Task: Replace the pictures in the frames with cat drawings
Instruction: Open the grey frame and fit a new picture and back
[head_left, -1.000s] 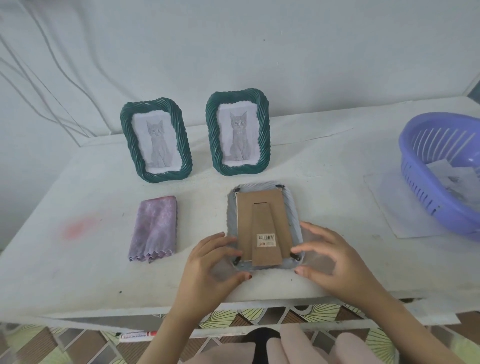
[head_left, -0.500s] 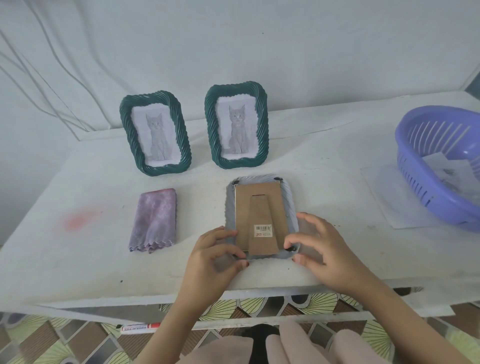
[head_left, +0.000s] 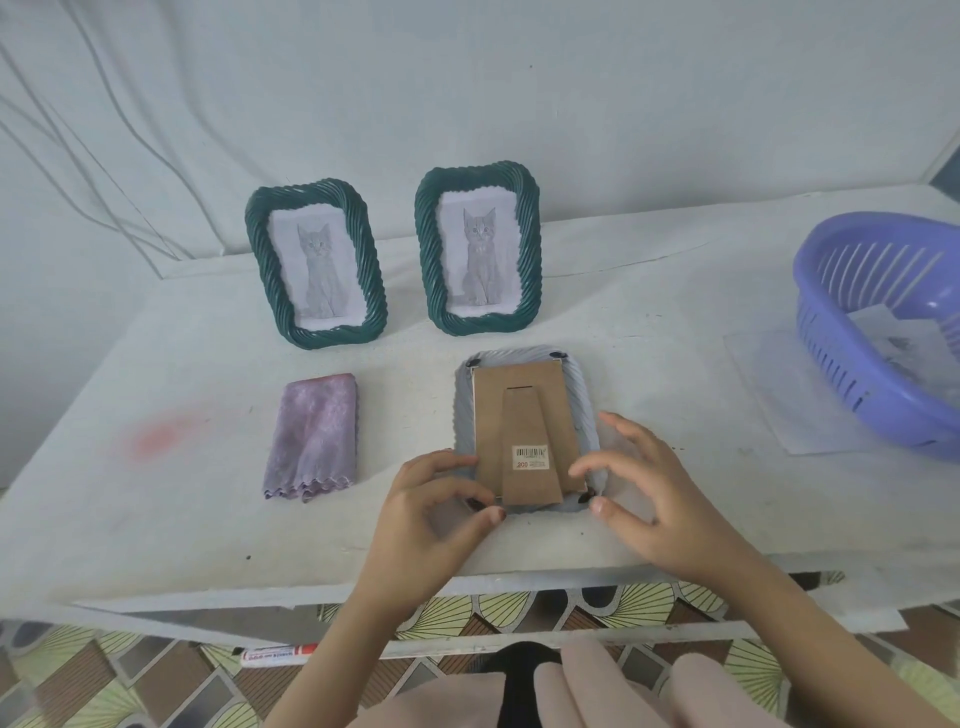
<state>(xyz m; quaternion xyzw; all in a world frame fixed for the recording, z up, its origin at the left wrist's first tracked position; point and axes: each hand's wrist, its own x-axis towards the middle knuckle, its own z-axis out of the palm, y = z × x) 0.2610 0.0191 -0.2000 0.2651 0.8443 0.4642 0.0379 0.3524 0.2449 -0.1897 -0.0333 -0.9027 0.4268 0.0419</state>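
A grey picture frame lies face down near the table's front edge, its brown cardboard back and folded stand facing up. My left hand pinches its lower left corner with thumb and curled forefinger. My right hand pinches the lower right corner, forefinger on the cardboard's edge. Behind it, two green twisted-rim frames stand upright, each showing a grey cat drawing.
A folded purple cloth lies left of the face-down frame. A purple plastic basket with paper inside sits at the right edge, partly on a clear sheet. A marker lies on the floor below the white table.
Both hands have stayed at the face-down frame's lower corners. My right forefinger has drawn in onto the cardboard's right edge, and my left fingers have curled tighter.
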